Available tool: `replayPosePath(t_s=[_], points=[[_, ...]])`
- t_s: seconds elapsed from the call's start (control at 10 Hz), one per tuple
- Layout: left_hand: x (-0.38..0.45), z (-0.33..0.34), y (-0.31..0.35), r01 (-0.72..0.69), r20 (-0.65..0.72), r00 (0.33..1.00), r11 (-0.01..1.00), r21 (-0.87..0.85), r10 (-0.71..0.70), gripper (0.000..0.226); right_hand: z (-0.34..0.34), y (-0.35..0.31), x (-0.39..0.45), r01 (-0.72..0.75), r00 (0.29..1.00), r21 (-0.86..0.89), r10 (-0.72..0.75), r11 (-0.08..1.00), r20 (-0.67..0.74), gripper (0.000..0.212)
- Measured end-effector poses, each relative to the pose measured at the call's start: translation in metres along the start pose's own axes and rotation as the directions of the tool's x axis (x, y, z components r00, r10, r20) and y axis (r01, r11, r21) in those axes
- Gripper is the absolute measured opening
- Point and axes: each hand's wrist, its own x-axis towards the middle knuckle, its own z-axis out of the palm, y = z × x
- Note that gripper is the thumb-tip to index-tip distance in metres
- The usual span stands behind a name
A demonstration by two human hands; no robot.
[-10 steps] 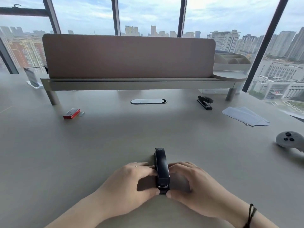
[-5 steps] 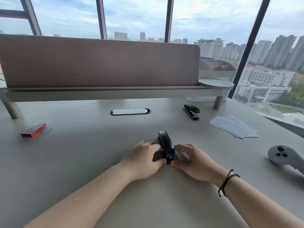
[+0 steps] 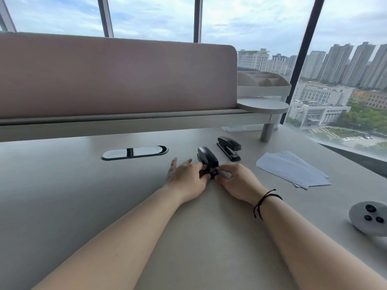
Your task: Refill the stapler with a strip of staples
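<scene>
- Stapler (image 3: 207,159), black, lies on the grey counter (image 3: 62,195) near the middle of the view, its near end pointing toward the person and its far end angled toward 11 o'clock.
- Left hand (image 3: 186,178) rests at the stapler's 8 o'clock side, thumb and forefinger pinching the near end while the other fingers spread loosely over the counter.
- Right hand (image 3: 238,183) sits at its 4 o'clock side, fingertips pressed on the same near end; a black cord bracelet (image 3: 264,200) circles that wrist.
- Whether the stapler's top is lifted cannot be told, as the hands cover that end.
- Second black stapler (image 3: 229,147) lies closed just beyond, at 1 o'clock, apart from the first.
- Oval black cable slot (image 3: 134,152) is set into the counter at 10 o'clock.
- White paper sheets (image 3: 293,170) are fanned out at 3 o'clock.
- Grey round controller (image 3: 369,217) with black buttons sits at 4 o'clock, near the right edge.
- Padded divider panel (image 3: 115,76) stands on a raised shelf (image 3: 136,123) along the far side, at 12 o'clock.
</scene>
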Motion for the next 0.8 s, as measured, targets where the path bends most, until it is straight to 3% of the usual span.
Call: replayPosePath(t_s=[0.2,0.6,0.8], points=[[0.038,0.014,0.001,0.012,-0.034,0.999,1.000,0.011,-0.012,0.039,0.010,0.015,0.032,-0.112,0.986,0.098,0.123,0.989,-0.114,0.024],[0.036,0.011,0.012,-0.001,-0.027,1.000,1.000,0.025,0.002,0.040,0.004,0.011,0.031,-0.116,0.972,0.153,0.144,0.981,-0.186,0.022],[0.005,0.006,0.007,-0.018,-0.045,0.999,0.982,-0.190,0.009,0.045,-0.002,0.005,0.019,-0.148,0.966,0.167,0.179,0.975,-0.187,0.029]])
